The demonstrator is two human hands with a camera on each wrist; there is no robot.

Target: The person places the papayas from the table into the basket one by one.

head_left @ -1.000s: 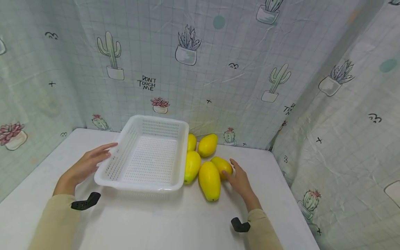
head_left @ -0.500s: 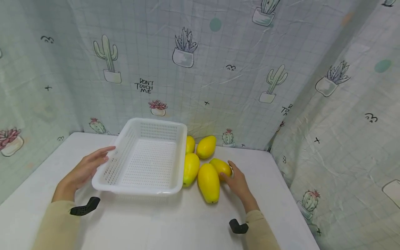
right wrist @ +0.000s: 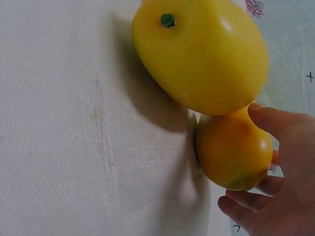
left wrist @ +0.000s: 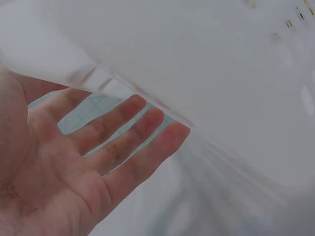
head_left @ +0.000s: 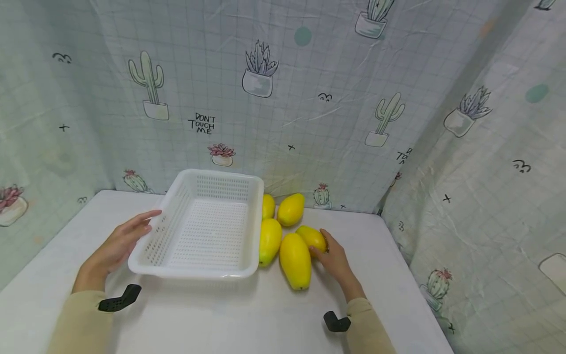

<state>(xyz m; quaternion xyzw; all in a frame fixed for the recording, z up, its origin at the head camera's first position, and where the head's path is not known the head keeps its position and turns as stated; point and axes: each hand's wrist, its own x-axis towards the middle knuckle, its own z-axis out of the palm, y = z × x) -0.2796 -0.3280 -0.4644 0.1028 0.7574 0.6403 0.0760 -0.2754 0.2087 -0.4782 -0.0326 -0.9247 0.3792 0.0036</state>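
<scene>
A white perforated plastic basket (head_left: 208,275) stands on the table, tilted toward me in the head view. My left hand (head_left: 121,242) touches its left side; in the left wrist view the fingers (left wrist: 142,162) lie fairly straight against the basket's outer wall (left wrist: 206,64). On the right, my right hand (head_left: 334,255) holds a small yellow mango (head_left: 311,238). The right wrist view has the thumb on top of this mango (right wrist: 236,152) and the fingers round its far side, partly hidden. Against it leans a larger yellow papaya (head_left: 295,260).
Several more yellow fruits sit between basket and right hand: a papaya (head_left: 269,241) by the basket's rim, a mango (head_left: 291,209) behind, and a fruit (head_left: 268,206) partly hidden by the basket. A cactus-print curtain (head_left: 283,98) hangs behind the white table (head_left: 230,319).
The head view has shifted slightly, so everything sits a little lower and further left. My right hand's fingers have come closer round the small mango. The left hand keeps its place at the basket.
</scene>
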